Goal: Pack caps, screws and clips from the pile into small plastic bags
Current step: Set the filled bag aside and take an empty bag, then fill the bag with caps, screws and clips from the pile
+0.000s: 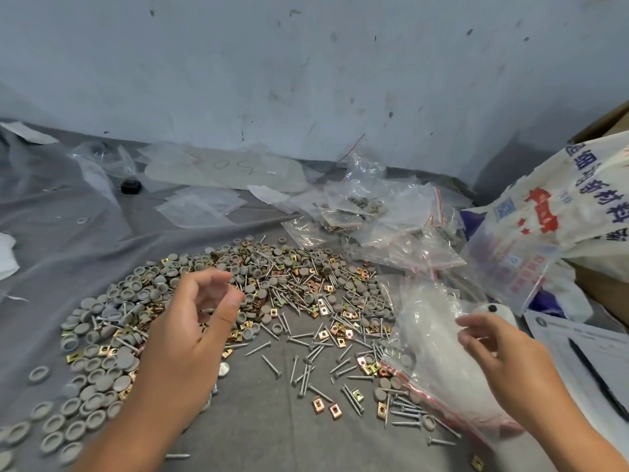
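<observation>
Mostly bare cloth [258, 434] btwn hands, pile [272, 291] beyond.

Printed woven sack [558, 195] right; small black object [130, 186] far left; papers [585, 356].

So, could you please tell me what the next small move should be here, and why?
Probably lower the left hand onto the pile and pick a few parts. Its fingers hover curled above the caps and appear to hold nothing, while the right hand is at a clear plastic bag beside it.
</observation>
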The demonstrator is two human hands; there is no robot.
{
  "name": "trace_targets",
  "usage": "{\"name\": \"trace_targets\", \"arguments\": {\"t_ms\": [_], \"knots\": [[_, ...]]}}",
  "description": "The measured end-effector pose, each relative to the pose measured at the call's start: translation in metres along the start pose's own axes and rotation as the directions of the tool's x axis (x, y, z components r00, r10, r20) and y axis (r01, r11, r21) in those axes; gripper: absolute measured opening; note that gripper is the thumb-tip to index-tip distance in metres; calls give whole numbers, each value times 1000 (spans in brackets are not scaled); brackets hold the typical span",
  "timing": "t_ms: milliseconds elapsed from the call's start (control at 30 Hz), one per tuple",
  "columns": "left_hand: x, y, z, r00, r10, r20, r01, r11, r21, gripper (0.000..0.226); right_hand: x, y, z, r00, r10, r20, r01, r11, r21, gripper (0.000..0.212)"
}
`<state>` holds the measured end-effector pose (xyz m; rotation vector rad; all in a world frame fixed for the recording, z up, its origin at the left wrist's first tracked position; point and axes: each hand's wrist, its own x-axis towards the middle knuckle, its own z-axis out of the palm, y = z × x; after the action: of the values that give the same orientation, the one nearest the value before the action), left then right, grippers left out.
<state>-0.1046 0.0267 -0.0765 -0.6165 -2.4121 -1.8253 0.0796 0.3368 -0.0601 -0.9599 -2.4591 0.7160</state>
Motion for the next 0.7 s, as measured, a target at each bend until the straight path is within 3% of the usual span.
{"name": "trace_targets", "arguments": {"t_ms": [67,133,167,233,333,400,467,567,700], "knots": [[0,0,0,999,14,36,-14,1000,2,24,1,-22,-8,991,40,127,-79,943,324,22],[-2,1,1,987,6,162,9,995,-94,40,-3,-53,-13,910,-49,411,-253,721,646,9],[-2,2,3,972,9,237,30,987,-161,50,-5,-67,-12,842,-148,518,-321,634,703,7],[-1,2,5,927,8,376,113,948,-298,67,-7,-93,-1,720,-313,620,-386,561,732,13],[-1,1,5,833,-69,549,392,774,-497,89,-3,-120,24,678,-377,631,-343,597,725,13],[0,1,2,799,-91,594,478,694,-538,78,2,-129,39,685,-396,612,-280,633,722,9],[2,2,-1,837,-142,528,452,724,-521,54,8,-129,52,689,-401,603,-237,662,711,10],[6,-2,-1,912,-261,317,377,836,-398,24,16,-119,62,698,-381,606,-218,694,687,17],[10,-3,1,947,-284,152,318,900,-297,16,26,-93,62,748,-272,605,-243,736,632,23]]}}
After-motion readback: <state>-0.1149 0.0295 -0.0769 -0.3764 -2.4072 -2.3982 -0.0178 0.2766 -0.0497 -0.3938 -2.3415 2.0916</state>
